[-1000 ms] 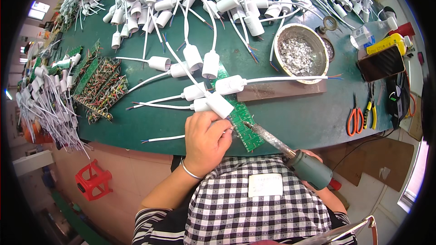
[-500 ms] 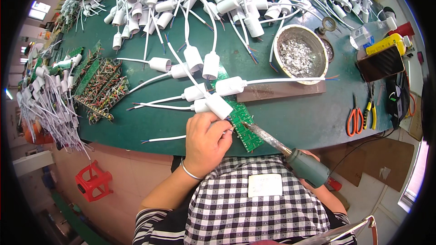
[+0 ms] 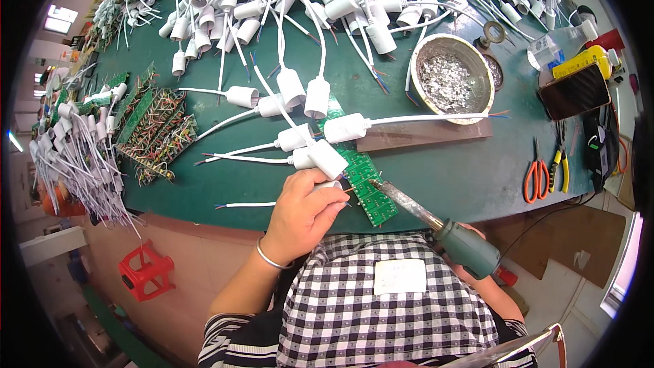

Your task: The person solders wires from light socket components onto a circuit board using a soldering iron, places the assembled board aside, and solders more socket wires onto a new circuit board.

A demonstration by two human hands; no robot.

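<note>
My left hand (image 3: 304,210) is closed, thumb and fingers pinching a white lamp holder (image 3: 334,185) that they mostly cover. Thin brown and blue wires stick out beside the fingertips, toward a green circuit board (image 3: 373,199). My right hand (image 3: 471,232), largely hidden behind the green handle, grips a soldering iron (image 3: 469,251). Its metal tip points left and is over the board, near the wires; whether it touches I cannot tell. Several white lamp holders (image 3: 345,127) with white cables lie across the upper part of the board, which continues under them.
A round pot (image 3: 415,88) with silvery flakes stands beyond a brown bar (image 3: 422,138). Orange-handled scissors (image 3: 537,182), yellow-handled pliers (image 3: 561,172) and a dark phone-like object (image 3: 575,94) lie at right. Lamp holders heap at the back; wired circuit boards (image 3: 155,133) sit at left.
My left hand has drawn slightly left from the circuit board, and the brown wire at its fingertips shows more. The soldering iron stays over the board with little shift.
</note>
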